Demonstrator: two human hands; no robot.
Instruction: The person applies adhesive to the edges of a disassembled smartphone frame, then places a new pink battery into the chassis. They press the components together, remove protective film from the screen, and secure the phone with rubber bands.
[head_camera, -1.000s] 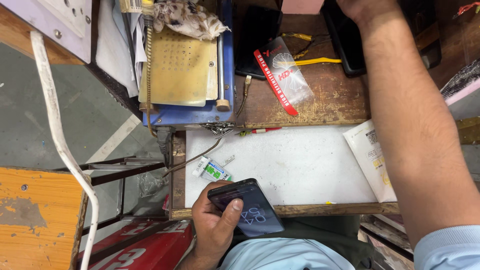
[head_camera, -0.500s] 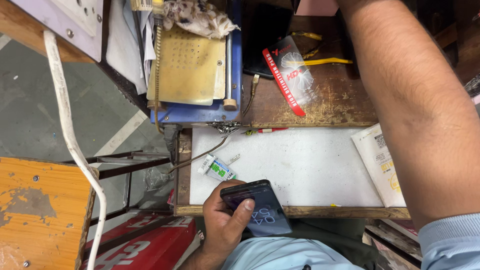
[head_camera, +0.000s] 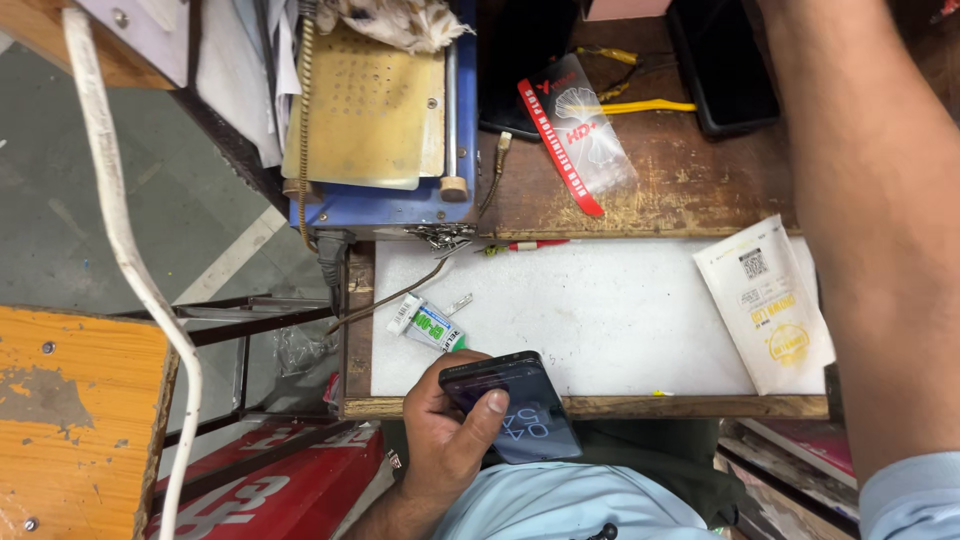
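The right forearm (head_camera: 880, 230) ran out past the upper edge, so the right hand lay outside the view and its grip could not be determined. The fingers of the left hand (head_camera: 450, 440) were hidden behind the dark rectangular smartphone (head_camera: 515, 405); only the thumb showed. The black flat device (head_camera: 722, 65) at the rear of the table (head_camera: 600, 320) was cut off at the top. The white paper packet (head_camera: 768, 305) was partly covered by the forearm. The orange wooden stool (head_camera: 70, 420) was cropped at the left edge.
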